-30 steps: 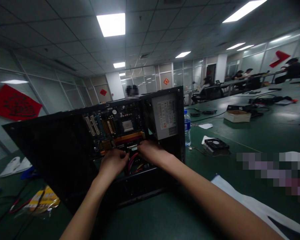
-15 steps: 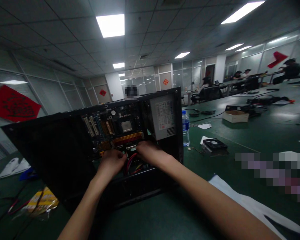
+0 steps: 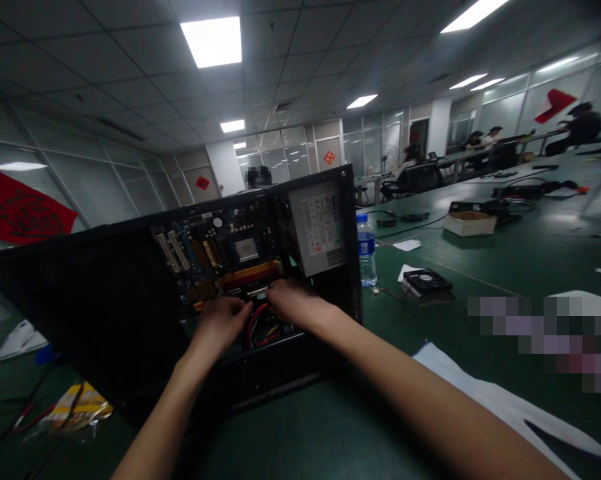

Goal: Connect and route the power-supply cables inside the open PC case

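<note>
An open black computer case (image 3: 130, 380) stands on the green table, slightly tilted. Inside it are the motherboard (image 3: 225, 243) and, at the upper right, a grey power supply (image 3: 316, 233). My left hand (image 3: 221, 322) is at the motherboard's lower edge, thumb and fingers pinched together. Close beside it, my right hand (image 3: 294, 301) has its fingers curled at the same edge, under the red and yellow memory slots (image 3: 253, 273). Red, black and yellow cables (image 3: 257, 325) loop between and below the hands. What the fingertips grip is too dark and small to make out.
Right of the case stand a water bottle (image 3: 365, 250) and a black cooling fan (image 3: 427, 283). A small open box (image 3: 469, 224) sits farther back. White cloth or paper (image 3: 485, 393) lies at right, a yellow packet (image 3: 77, 405) at left. People sit in the background.
The view has shifted a little, so the case and table items appear slightly to the left and higher. Both hands stay at the same spot inside the case.
</note>
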`<state>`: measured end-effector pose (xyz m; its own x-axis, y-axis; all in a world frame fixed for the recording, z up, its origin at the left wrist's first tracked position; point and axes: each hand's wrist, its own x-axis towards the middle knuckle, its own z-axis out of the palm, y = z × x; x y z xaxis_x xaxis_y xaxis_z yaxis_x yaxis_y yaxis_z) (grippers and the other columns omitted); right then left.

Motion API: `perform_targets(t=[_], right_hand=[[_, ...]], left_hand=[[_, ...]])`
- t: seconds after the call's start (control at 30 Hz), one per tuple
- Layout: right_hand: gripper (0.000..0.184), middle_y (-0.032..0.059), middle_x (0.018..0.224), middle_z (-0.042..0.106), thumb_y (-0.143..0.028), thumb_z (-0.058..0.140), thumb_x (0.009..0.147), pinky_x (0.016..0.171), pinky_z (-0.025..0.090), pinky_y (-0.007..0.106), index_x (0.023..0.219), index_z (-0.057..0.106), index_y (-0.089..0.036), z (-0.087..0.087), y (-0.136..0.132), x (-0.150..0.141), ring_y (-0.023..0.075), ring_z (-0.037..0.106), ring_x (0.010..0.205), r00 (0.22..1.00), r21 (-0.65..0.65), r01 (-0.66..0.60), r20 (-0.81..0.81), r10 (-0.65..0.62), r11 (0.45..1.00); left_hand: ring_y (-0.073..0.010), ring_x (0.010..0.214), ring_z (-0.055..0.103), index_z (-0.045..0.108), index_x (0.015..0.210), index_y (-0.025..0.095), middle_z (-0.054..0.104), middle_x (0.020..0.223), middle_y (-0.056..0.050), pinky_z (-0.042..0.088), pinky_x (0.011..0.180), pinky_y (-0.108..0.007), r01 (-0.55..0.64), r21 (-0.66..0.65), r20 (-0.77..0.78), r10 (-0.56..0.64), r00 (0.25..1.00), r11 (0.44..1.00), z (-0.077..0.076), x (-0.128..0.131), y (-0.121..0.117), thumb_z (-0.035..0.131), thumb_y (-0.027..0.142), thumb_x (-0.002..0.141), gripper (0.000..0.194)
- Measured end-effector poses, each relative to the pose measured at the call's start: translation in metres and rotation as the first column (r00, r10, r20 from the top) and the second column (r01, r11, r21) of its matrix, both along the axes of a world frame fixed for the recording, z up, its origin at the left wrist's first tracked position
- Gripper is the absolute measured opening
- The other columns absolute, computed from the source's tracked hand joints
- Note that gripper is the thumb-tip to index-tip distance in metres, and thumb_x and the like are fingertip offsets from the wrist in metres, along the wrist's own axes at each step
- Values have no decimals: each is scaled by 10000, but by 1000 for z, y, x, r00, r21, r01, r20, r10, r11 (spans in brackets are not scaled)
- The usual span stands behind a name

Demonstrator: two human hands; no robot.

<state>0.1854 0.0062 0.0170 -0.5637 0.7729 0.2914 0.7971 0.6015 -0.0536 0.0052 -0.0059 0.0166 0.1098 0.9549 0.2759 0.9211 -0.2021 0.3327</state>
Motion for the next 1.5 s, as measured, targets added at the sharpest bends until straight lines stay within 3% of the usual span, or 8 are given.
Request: perform_targets(t=[0.43, 1.5], right_hand=[[231, 160, 1002, 708, -181, 516, 882, 720, 510, 294, 995, 706, -113, -3, -2, -1, 254, 684, 899, 998, 63, -64, 32, 63, 996], [244, 142, 1018, 688, -175, 484, 898, 702, 499, 298, 1036, 680, -128, -4, 1, -1, 248, 672, 891, 997, 60, -76, 12, 75, 995]], left_hand=[[-164, 586, 543, 675, 640, 160, 632, 581, -43, 266, 556, -262, 24, -10, -86, -25, 996, 1000, -8, -1, 5, 448, 375, 873, 390], [-207, 763, 661, 744, 846, 156, 748, 842, -102, 371, 640, -273, 54, 8, -76, -53, 996, 999, -4, 2, -1, 451, 334, 900, 347]])
